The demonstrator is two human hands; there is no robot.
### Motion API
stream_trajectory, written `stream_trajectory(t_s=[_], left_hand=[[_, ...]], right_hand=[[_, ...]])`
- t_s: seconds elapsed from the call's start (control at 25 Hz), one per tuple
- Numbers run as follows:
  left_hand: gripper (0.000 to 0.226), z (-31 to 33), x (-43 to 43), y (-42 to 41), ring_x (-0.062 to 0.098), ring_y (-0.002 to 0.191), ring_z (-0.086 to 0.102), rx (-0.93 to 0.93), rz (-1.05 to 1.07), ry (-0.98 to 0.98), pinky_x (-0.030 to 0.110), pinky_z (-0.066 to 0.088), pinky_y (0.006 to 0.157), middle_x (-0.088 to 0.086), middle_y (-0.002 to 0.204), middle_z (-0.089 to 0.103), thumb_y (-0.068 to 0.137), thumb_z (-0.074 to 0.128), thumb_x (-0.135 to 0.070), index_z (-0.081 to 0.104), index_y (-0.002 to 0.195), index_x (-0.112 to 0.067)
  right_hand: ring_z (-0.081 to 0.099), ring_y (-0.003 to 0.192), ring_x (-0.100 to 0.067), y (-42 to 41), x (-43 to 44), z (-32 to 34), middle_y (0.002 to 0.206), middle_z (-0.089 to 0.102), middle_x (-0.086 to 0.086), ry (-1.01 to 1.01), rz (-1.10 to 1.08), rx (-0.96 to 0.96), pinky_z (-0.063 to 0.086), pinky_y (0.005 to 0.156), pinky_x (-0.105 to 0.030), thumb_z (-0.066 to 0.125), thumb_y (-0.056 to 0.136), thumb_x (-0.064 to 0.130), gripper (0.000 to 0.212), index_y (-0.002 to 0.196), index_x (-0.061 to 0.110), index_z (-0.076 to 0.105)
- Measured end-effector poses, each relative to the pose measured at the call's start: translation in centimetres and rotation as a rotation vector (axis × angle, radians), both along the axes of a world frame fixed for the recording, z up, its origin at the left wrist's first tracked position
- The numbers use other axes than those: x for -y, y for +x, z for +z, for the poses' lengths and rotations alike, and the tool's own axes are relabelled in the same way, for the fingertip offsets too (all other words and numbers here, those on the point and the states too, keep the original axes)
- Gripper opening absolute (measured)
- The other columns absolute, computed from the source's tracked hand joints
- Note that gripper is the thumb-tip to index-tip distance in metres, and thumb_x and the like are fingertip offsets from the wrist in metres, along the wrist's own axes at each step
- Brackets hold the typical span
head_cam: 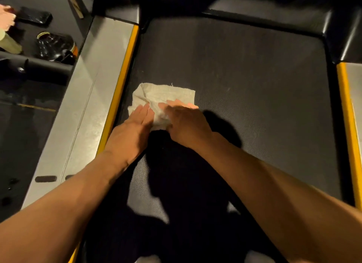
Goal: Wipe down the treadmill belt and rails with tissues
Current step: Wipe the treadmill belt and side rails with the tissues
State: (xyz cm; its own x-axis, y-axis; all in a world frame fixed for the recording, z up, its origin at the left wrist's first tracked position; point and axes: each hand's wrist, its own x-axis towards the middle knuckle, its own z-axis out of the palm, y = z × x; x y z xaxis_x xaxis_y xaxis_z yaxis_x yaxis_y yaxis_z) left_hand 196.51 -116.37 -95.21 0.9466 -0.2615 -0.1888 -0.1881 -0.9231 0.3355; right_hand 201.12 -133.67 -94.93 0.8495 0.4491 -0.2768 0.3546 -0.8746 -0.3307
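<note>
A pale, crumpled tissue (164,95) lies on the dark textured treadmill belt (254,82), close to its left edge. My left hand (131,131) lies flat with straight fingers on the tissue's left near corner. My right hand (186,121) presses the tissue's near right part, fingers stretched forward over it. A grey left rail (84,105) with a yellow strip (119,90) runs beside the belt. The right rail (354,90), also edged in yellow, shows at the frame's right side.
The black motor cover (274,13) closes off the belt's far end. On the floor to the left lie a dark phone (36,16) and a dark shoe (55,47). Another person's hand (6,17) shows at the far left edge.
</note>
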Motion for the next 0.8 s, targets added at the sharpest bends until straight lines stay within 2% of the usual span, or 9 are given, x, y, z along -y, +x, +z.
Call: stream_trajectory(t_s=[0.08, 0.12, 0.16, 0.28, 0.4, 0.52, 0.64, 0.72, 0.8], left_hand=[[0.060, -0.3, -0.5, 0.4, 0.032, 0.121, 0.050, 0.006, 0.010, 0.115, 0.042, 0.054, 0.074, 0.003, 0.150, 0.031, 0.083, 0.048, -0.017, 0.035, 0.142, -0.020], [0.055, -0.6, -0.8, 0.5, 0.034, 0.113, 0.054, 0.023, 0.018, 0.157, 0.041, 0.054, 0.071, 0.007, 0.145, 0.037, 0.082, 0.052, -0.013, 0.042, 0.136, -0.016], [0.048, -0.7, -1.0, 0.6, 0.036, 0.105, 0.057, 0.048, 0.017, 0.183, 0.039, 0.054, 0.068, 0.011, 0.139, 0.044, 0.080, 0.056, -0.007, 0.050, 0.127, -0.011], [0.040, 0.3, -0.6, 0.0, 0.037, 0.103, 0.057, 0.046, -0.038, 0.203, 0.039, 0.051, 0.070, 0.016, 0.130, 0.052, 0.081, 0.054, 0.002, 0.054, 0.120, -0.007], [0.032, 1.0, 0.8, -0.6, 0.034, 0.121, 0.047, 0.017, -0.001, 0.234, 0.040, 0.046, 0.084, 0.014, 0.128, 0.049, 0.088, 0.046, -0.002, 0.050, 0.119, -0.006], [0.029, 0.3, 3.1, -0.6, 0.031, 0.130, 0.039, 0.003, 0.056, 0.239, 0.039, 0.041, 0.095, 0.013, 0.129, 0.047, 0.093, 0.042, -0.008, 0.047, 0.122, -0.006], [0.028, -0.9, 3.7, -0.2, 0.029, 0.127, 0.046, 0.086, 0.081, 0.212, 0.043, 0.051, 0.084, 0.013, 0.121, 0.055, 0.092, 0.041, -0.019, 0.054, 0.114, -0.005], [0.040, -1.2, 2.6, -0.4, 0.031, 0.123, 0.052, 0.182, -0.017, 0.258, 0.042, 0.054, 0.080, 0.014, 0.121, 0.059, 0.091, 0.035, -0.027, 0.058, 0.114, -0.003], [0.046, -1.2, 2.8, -1.3, 0.030, 0.126, 0.050, 0.245, -0.097, 0.224, 0.040, 0.051, 0.088, 0.012, 0.130, 0.057, 0.090, 0.038, -0.027, 0.056, 0.126, -0.006]], right_hand=[[0.016, 0.145, -0.024, 1.1, -2.5, -1.6, 0.158, 0.020, 0.001, 0.052, 0.029, -0.028, 0.015, 0.115, -0.042, 0.060, 0.088, 0.035, 0.073, 0.149, 0.031, 0.020], [0.009, 0.147, -0.022, 1.3, -3.7, -2.3, 0.160, 0.015, 0.002, 0.099, 0.059, -0.003, 0.005, 0.117, -0.042, 0.060, 0.088, 0.032, 0.074, 0.150, 0.029, 0.020], [0.011, 0.147, -0.023, 1.3, -4.5, -3.2, 0.159, 0.019, 0.001, 0.172, 0.071, 0.056, 0.003, 0.117, -0.042, 0.060, 0.088, 0.026, 0.070, 0.149, 0.026, 0.025], [0.043, 0.132, -0.035, -0.7, -3.8, -4.3, 0.141, 0.050, -0.014, 0.401, 0.006, 0.170, 0.026, 0.111, -0.046, 0.067, 0.083, 0.010, 0.057, 0.137, 0.013, 0.049], [0.061, 0.110, -0.034, -1.8, -1.0, -3.1, 0.120, 0.064, -0.017, 0.337, -0.055, 0.156, 0.045, 0.099, -0.044, 0.060, 0.089, 0.011, 0.054, 0.140, 0.018, 0.045], [0.061, 0.106, -0.032, -0.9, 0.8, -2.6, 0.119, 0.065, -0.014, 0.284, -0.133, 0.117, 0.049, 0.094, -0.041, 0.054, 0.090, 0.008, 0.056, 0.143, 0.022, 0.040], [0.061, 0.108, -0.032, -0.9, 0.8, -2.4, 0.123, 0.063, -0.013, 0.335, -0.141, 0.080, 0.051, 0.092, -0.041, 0.060, 0.087, 0.007, 0.063, 0.144, 0.027, 0.039], [0.064, 0.103, -0.032, -1.8, 0.7, -2.4, 0.115, 0.067, -0.014, 0.331, -0.111, 0.166, 0.052, 0.090, -0.040, 0.060, 0.087, 0.006, 0.057, 0.140, 0.022, 0.045], [0.062, 0.103, -0.030, -3.2, 1.8, -1.9, 0.115, 0.066, -0.012, 0.258, -0.078, 0.231, 0.049, 0.088, -0.038, 0.056, 0.089, 0.007, 0.047, 0.135, 0.018, 0.050]])
